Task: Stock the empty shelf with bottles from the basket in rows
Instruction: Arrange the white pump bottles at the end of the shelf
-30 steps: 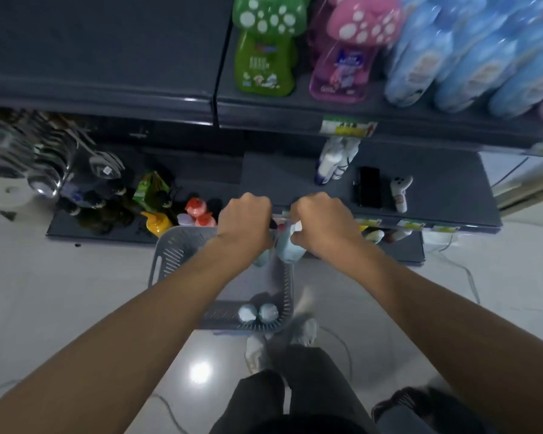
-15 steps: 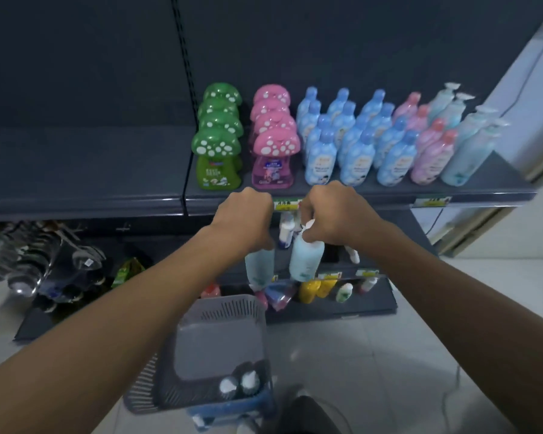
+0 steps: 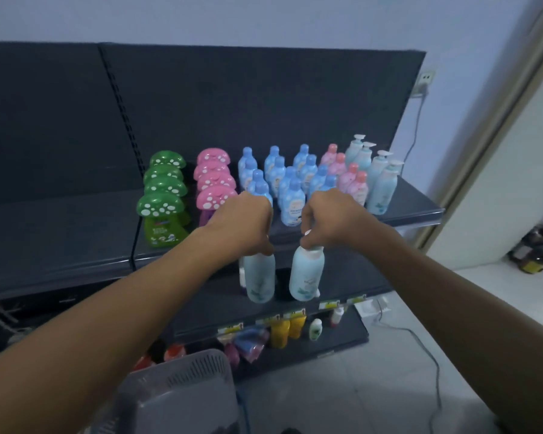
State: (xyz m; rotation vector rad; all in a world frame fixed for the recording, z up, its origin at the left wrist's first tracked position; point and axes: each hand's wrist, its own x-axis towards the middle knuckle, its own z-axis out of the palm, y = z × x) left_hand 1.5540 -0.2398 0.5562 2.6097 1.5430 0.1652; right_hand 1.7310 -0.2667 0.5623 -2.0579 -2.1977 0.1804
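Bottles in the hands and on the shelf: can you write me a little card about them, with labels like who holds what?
left hand: grips the left bottle, pale blue, at its top
right hand: grips the right bottle, pale blue, at its pump top
held bottles: upright, in front of the shelf, not yet set down
rows on shelf: green mushroom bottles, pink mushroom bottles, blue bottles, small pink bottles, pump bottles
basket: grey, low down under the arms

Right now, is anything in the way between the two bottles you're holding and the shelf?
Straight ahead, yes: blue bottles fill the shelf behind the left hand and right hand, which hold two pump bottles below its edge. The bare stretch left of the green mushroom bottles looks open.
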